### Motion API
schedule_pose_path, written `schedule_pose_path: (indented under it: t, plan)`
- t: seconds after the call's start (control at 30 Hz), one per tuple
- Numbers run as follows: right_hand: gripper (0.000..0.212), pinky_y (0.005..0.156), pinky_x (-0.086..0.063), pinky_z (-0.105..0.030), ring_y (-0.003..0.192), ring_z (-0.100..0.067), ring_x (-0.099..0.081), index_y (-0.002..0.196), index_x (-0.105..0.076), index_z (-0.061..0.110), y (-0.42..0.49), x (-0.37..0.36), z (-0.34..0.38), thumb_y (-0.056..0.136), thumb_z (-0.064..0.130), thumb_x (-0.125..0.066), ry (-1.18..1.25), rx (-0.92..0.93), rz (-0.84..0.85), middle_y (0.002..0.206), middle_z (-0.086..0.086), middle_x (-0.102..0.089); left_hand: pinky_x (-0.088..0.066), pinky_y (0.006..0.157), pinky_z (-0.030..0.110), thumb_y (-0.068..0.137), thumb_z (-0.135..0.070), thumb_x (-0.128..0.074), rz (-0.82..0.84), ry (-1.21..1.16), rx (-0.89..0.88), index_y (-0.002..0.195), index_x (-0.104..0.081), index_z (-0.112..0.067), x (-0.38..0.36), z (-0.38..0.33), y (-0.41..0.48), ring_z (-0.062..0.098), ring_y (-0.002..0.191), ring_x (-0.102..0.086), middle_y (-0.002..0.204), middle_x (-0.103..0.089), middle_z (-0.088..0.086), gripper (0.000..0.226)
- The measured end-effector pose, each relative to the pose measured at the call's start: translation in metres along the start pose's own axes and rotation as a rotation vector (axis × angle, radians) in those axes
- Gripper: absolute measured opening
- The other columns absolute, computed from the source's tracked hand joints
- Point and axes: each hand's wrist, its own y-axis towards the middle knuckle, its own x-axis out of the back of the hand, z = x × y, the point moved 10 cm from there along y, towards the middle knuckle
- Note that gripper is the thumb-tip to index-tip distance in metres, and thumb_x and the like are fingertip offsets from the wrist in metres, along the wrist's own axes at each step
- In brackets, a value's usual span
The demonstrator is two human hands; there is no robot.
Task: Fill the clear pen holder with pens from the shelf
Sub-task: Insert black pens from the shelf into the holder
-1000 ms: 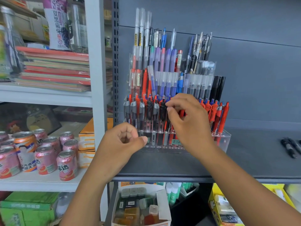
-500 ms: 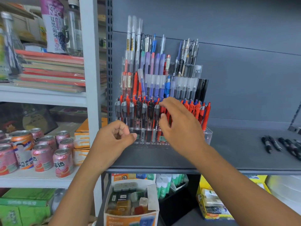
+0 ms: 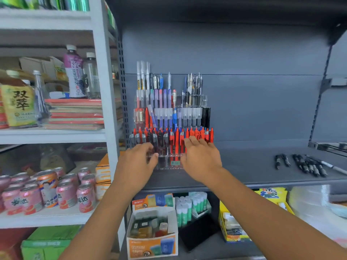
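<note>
Clear pen holder (image 3: 170,162) stood on the dark grey shelf (image 3: 253,166), toward its left end and set back against the rear panel, tiered so rows rose toward the back. Front row held red pens (image 3: 197,134) on the right half and grey-black pens (image 3: 150,137) on the left half, all upright; middle rows had purple and blue pens plus clear-capped ones, back row taller white and mixed pens. Small green tag (image 3: 175,163) sat on the holder's front wall near the bottom. Left hand (image 3: 137,162) was at the holder's front left, fingers curled in with thumb against fingertips, touching or just in front of the grey-black pens; could not tell if it gripped anything. Right hand (image 3: 201,160) was at the holder's front right, palm down, fingers spread loosely and open, fingertips at the red pens in the front row, nothing visibly held. Both hands covered the holder's lower corners. Loose black pens (image 3: 300,164) lay flat on the same shelf near its right end, well apart from the holder, roughly side by side; one marker lay angled at the far right. White rack to the left carried pink drink cans (image 3: 65,190) on a lower level and stacked notebooks (image 3: 75,114) with bottles above. Below the grey shelf sat an orange open box (image 3: 152,244) and green-white glue sticks (image 3: 189,207).
</note>
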Motion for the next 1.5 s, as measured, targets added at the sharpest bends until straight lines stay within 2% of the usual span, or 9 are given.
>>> schedule_pose_path:
  t: [0.1, 0.2, 0.33, 0.6, 0.8, 0.93, 1.13, 1.4, 1.5]
  plan:
    - [0.052, 0.109, -0.034, -0.046, 0.132, -0.028, -0.040, 0.147, -0.032, 0.014, -0.012, -0.003, -0.010, 0.098, 0.032, -0.040, 0.020, -0.021, 0.039, 0.148, -0.005, -0.039, -0.040, 0.100, 0.048, 0.100, -0.040, -0.044, 0.039, 0.226, -0.020, 0.140, -0.046, -0.024, -0.002, -0.014, -0.006, 0.031, 0.125, -0.048, 0.143, -0.050, -0.001, 0.044]
    - [0.050, 0.106, -0.035, -0.044, 0.129, -0.028, -0.042, 0.145, -0.034, 0.016, -0.024, -0.002, -0.020, 0.098, 0.031, -0.039, 0.033, -0.035, 0.044, 0.144, -0.004, -0.042, -0.037, 0.104, 0.053, 0.100, -0.046, -0.035, 0.096, 0.384, -0.016, 0.142, -0.041, -0.025, -0.010, -0.026, -0.015, 0.034, 0.132, -0.038, 0.146, -0.042, -0.001, 0.047]
    - [0.052, 0.107, -0.034, -0.044, 0.134, -0.027, -0.038, 0.148, -0.031, 0.017, -0.038, 0.001, -0.035, 0.098, 0.031, -0.038, 0.054, -0.063, 0.053, 0.149, -0.003, -0.038, -0.035, 0.103, 0.054, 0.100, -0.053, -0.031, 0.132, 0.484, -0.013, 0.139, -0.043, -0.023, -0.022, -0.049, -0.025, 0.036, 0.131, -0.036, 0.145, -0.042, 0.002, 0.051]
    - [0.050, 0.105, -0.035, -0.044, 0.133, -0.027, -0.040, 0.144, -0.036, 0.016, -0.057, 0.005, -0.095, 0.099, 0.036, -0.039, 0.004, -0.143, 0.073, 0.147, -0.003, -0.040, -0.035, 0.102, 0.056, 0.100, -0.056, -0.026, 0.193, 0.478, -0.109, 0.143, -0.036, -0.021, -0.059, -0.122, -0.022, 0.039, 0.132, -0.033, 0.144, -0.039, 0.005, 0.057]
    - [0.038, 0.093, -0.040, -0.042, 0.121, -0.026, -0.047, 0.130, -0.044, 0.014, -0.071, 0.012, -0.172, 0.099, 0.035, -0.036, -0.042, -0.231, 0.084, 0.130, -0.003, -0.049, -0.039, 0.099, 0.050, 0.099, -0.061, -0.023, 0.221, 0.474, -0.201, 0.142, -0.040, -0.020, -0.100, -0.190, -0.009, 0.036, 0.125, -0.039, 0.140, -0.045, 0.006, 0.062]
    - [0.043, 0.099, -0.038, -0.043, 0.126, -0.026, -0.044, 0.137, -0.038, 0.014, -0.080, 0.007, -0.231, 0.100, 0.035, -0.035, -0.069, -0.299, 0.103, 0.138, -0.003, -0.044, -0.038, 0.098, 0.049, 0.100, -0.060, -0.020, 0.261, 0.476, -0.269, 0.142, -0.039, -0.019, -0.137, -0.234, -0.003, 0.036, 0.129, -0.036, 0.142, -0.042, 0.007, 0.062]
    - [0.040, 0.101, -0.038, -0.044, 0.128, -0.028, -0.043, 0.135, -0.039, 0.014, -0.086, -0.005, -0.307, 0.101, 0.035, -0.034, -0.085, -0.388, 0.121, 0.139, -0.003, -0.043, -0.038, 0.099, 0.051, 0.100, -0.059, -0.019, 0.337, 0.471, -0.342, 0.140, -0.039, -0.019, -0.197, -0.290, 0.011, 0.034, 0.129, -0.036, 0.139, -0.045, 0.006, 0.060]
    - [0.037, 0.098, -0.039, -0.042, 0.127, -0.028, -0.044, 0.132, -0.044, 0.013, -0.089, -0.010, -0.395, 0.102, 0.032, -0.034, -0.069, -0.502, 0.105, 0.137, -0.004, -0.044, -0.036, 0.099, 0.050, 0.099, -0.061, -0.019, 0.434, 0.364, -0.373, 0.141, -0.039, -0.020, -0.265, -0.353, 0.030, 0.035, 0.131, -0.037, 0.142, -0.045, 0.007, 0.062]
    - [0.038, 0.099, -0.039, -0.043, 0.128, -0.028, -0.044, 0.135, -0.044, 0.013, -0.092, -0.012, -0.423, 0.101, 0.028, -0.036, -0.067, -0.550, 0.119, 0.138, -0.004, -0.045, -0.035, 0.097, 0.046, 0.098, -0.063, -0.022, 0.464, 0.289, -0.344, 0.137, -0.045, -0.021, -0.285, -0.372, 0.035, 0.034, 0.127, -0.037, 0.137, -0.045, 0.009, 0.061]
